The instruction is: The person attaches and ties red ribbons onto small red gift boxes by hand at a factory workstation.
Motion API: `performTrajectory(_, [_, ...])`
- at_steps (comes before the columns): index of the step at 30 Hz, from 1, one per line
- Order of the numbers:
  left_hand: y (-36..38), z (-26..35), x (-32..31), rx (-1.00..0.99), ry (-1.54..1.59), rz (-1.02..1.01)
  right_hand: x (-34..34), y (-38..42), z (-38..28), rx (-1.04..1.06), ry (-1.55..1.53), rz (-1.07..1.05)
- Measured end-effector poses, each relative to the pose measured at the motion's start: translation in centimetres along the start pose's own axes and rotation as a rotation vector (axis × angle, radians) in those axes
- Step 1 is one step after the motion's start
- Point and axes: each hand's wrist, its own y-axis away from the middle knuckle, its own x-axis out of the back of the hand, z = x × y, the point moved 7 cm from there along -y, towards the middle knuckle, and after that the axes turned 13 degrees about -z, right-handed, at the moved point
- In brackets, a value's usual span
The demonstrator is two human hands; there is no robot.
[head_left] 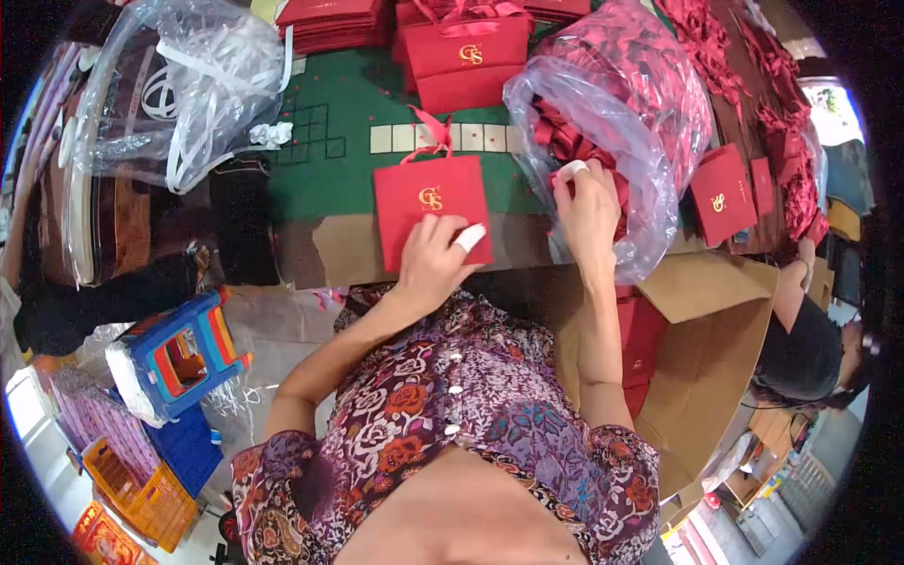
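Observation:
My left hand rests on the front of a red paper gift bag with gold letters, its fingers bent and its thumb apart. The gift bag lies at the table's near edge, and a red ribbon rises in loops from its top. My right hand is at the mouth of a clear plastic bag full of red ribbons. Its fingers are closed on ribbon there, though the fingertips are partly hidden. White covers wrap both thumbs.
More red gift bags stand in stacks at the back. A clear bag of white straps lies at left. Beside my right arm is an open cardboard box holding red bags. Another person works at far right, near piled red ribbons.

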Motion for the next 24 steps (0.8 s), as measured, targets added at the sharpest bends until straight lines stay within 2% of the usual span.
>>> performTrajectory(2, [-0.5, 0.1, -0.1, 0.003, 0.048, -0.029, 1.4, -0.1, -1.7, 0.003, -0.082, -0.016])
performTrajectory(5, [-1.2, -0.2, 0.6, -0.010, 0.155, -0.028, 2.1, 0.5, -5.5, 0.142, -0.351, -0.022])
performTrajectory(7, [-1.3, -2.1, 1.1, 0.111, 0.460, 0.040, 1.4, 1.0, -8.1, 0.259, -0.384, -0.041])
performTrajectory(8, [-0.8, -3.7, 0.4, 0.388, 0.700, -0.005, 0.6, 1.3, -9.0, 0.288, -0.424, -0.109])
performTrajectory(9, [-0.6, -4.9, 0.3, 0.537, 0.888, -0.055, -0.3, 1.5, -10.0, 0.318, -0.465, -0.176])
performTrajectory(11, [-1.5, -6.5, 0.1, 0.477, 1.182, -0.045, -1.6, 2.1, -11.9, 0.490, -0.428, -0.157])
performTrajectory(13, [-2.5, -7.0, 0.2, 0.426, 1.245, -0.097, -3.1, 2.6, -12.5, 0.528, -0.442, -0.212])
performTrajectory(14, [-2.7, -7.5, 0.2, 0.370, 1.125, -0.116, -3.5, 2.8, -12.9, 0.564, -0.417, -0.221])
performTrajectory(17, [-2.5, -8.4, 1.8, 0.371, 0.952, -0.056, -3.9, 3.1, -13.2, 0.573, -0.395, -0.280])
performTrajectory(20, [-2.0, -9.9, 2.6, 0.448, 0.998, -0.047, -4.4, 3.3, -12.7, 0.562, -0.371, -0.388])
performTrajectory(23, [-1.4, -11.1, 2.4, 0.487, 1.107, -0.064, -3.6, 2.9, -10.1, 0.337, -0.518, -0.274])
performTrajectory(24, [-1.2, -11.5, 2.9, 0.457, 0.985, -0.030, -3.2, 2.7, -8.8, 0.214, -0.499, -0.233])
